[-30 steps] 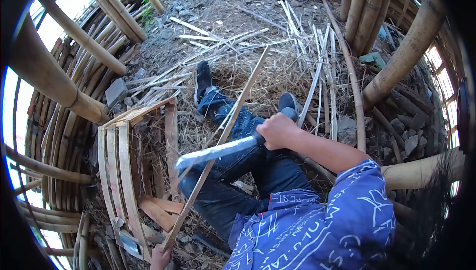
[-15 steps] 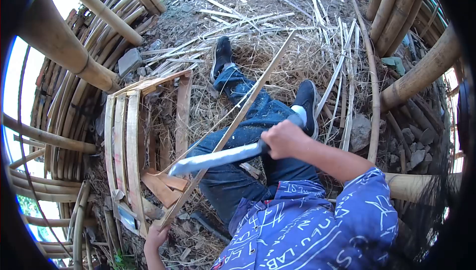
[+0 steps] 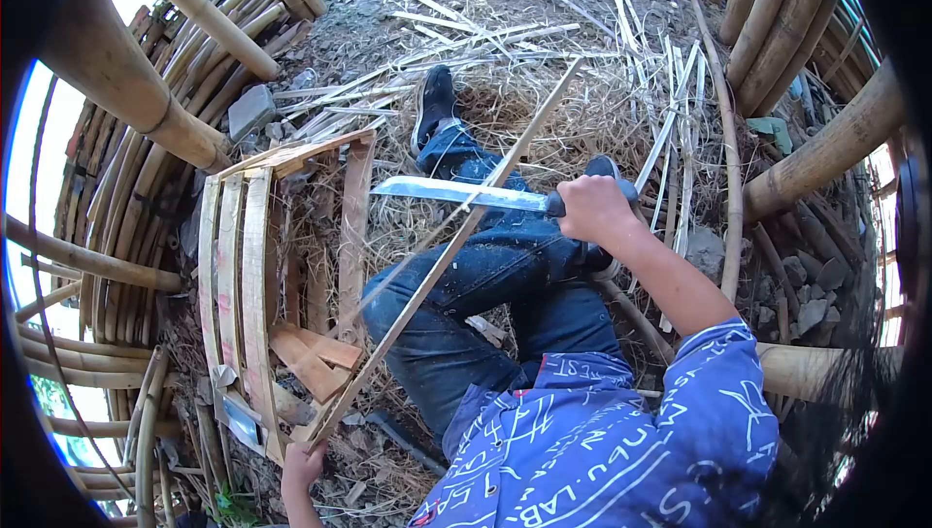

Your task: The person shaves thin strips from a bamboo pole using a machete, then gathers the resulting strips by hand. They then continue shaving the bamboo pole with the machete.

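My right hand [image 3: 594, 210] is closed around the dark handle of a machete [image 3: 456, 190]. Its bright blade points left and crosses a long bamboo strip [image 3: 417, 300], at a thin sliver on the strip's edge. My left hand [image 3: 304, 462] grips the near end of this strip, low in view beside a slatted wooden crate [image 3: 257, 276]. From there the strip slants up and right across my bent leg [image 3: 456, 276]. A blurred thin sliver lies along its left side lower down.
Loose wooden pieces [image 3: 313, 361] lie by the crate. Split strips [image 3: 680, 140] and shavings cover the ground ahead. Bamboo poles [image 3: 854, 130] stand on both sides. A grey block [image 3: 251, 112] sits at upper left, and rubble [image 3: 814, 312] at right.
My right hand has moved forward and slightly right. The machete blade has gone from the lower part of the strip to higher up it. My left hand stays at the near end.
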Tool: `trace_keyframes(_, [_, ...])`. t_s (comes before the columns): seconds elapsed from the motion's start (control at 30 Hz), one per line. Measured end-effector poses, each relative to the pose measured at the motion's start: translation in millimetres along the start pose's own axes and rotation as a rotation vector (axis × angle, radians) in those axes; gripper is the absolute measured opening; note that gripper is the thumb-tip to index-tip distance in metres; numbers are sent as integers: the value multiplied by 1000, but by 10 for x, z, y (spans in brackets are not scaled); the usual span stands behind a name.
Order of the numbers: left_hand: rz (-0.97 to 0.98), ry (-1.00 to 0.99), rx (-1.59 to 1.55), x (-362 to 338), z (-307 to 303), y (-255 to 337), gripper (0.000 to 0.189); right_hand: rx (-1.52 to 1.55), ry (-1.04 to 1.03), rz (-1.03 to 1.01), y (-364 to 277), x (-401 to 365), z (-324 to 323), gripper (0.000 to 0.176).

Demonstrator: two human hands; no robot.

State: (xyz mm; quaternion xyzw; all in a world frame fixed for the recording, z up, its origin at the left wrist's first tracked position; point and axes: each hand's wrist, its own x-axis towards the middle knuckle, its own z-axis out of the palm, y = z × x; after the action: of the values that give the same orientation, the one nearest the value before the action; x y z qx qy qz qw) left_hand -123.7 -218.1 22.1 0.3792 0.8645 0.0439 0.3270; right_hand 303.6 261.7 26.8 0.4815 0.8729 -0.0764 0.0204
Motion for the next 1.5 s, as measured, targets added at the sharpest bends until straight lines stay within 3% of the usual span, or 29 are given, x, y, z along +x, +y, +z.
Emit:
trace_keyframes(0.17, [59, 81, -6, 66, 215, -218, 32, -54, -32, -39, 35, 44, -8, 21])
trace_keyframes(0.23, [72, 133, 19, 14, 211, -191, 32, -143, 120, 106, 321, 184, 74, 23])
trace_keyframes(0.33, [42, 44, 0, -23, 79, 5, 32, -79, 65, 255, 571, 343, 42, 24])
trace_keyframes(0.43, [70, -3, -8, 125, 116, -104, 32, -93, 25, 108, 232, 170, -55, 23])
trace_keyframes(0.5, [62, 17, -24, 165, 162, -177, 32, -63, -5, 52, 333, 178, -70, 22])
trace_keyframes(0.57, [124, 47, 37, 170, 165, -299, 30, -23, 111, 237, 783, 321, 79, 21])
trace_keyframes(0.63, [247, 146, 120, 246, 200, -346, 27, -42, 83, 300, 913, 336, 100, 21])
trace_keyframes(0.77, [288, 93, 60, 335, 7, -292, 22, -105, -26, 29, 634, 136, 37, 27])
trace_keyframes(0.83, [283, 53, 103, 317, -16, -271, 20, -137, 41, 78, 682, 120, 1, 27])
trace_keyframes(0.9, [261, 40, 156, 290, -70, -292, 22, 26, 92, 346, 1271, 268, 185, 27])
trace_keyframes(0.93, [250, 44, 183, 288, -84, -294, 23, -48, 92, 428, 1338, 272, 135, 26])
trace_keyframes(0.97, [236, 38, 208, 265, -106, -302, 25, -50, 92, 426, 1309, 244, 159, 26])
trace_keyframes(1.1, [191, 1, 315, 270, -167, -314, 32, -96, -49, 85, 866, 48, -83, 27])
trace_keyframes(1.17, [159, -15, 411, 260, -206, -302, 35, -240, 9, 203, 938, 96, -48, 27])
trace_keyframes(1.23, [184, 62, 480, 221, -201, -450, 36, 6, 56, 455, 1589, 186, 99, 27])
trace_keyframes(1.27, [264, 73, 605, 371, -86, -805, 33, -28, 80, 550, 1768, 245, 227, 26])
trace_keyframes(1.3, [248, 73, 600, 214, -129, -679, 33, -65, 28, 532, 1820, 277, 281, 27])
trace_keyframes(1.37, [5, -36, 198, 130, -252, -72, 26, -97, 2, 398, 1601, 209, 117, 27])
trace_keyframes(1.4, [217, 5, 228, 179, -208, -404, 24, -83, -38, 349, 1470, 167, 24, 27])
trace_keyframes(1.5, [283, -34, 323, 173, -175, -582, 30, -134, -60, 231, 1274, 50, -214, 26])
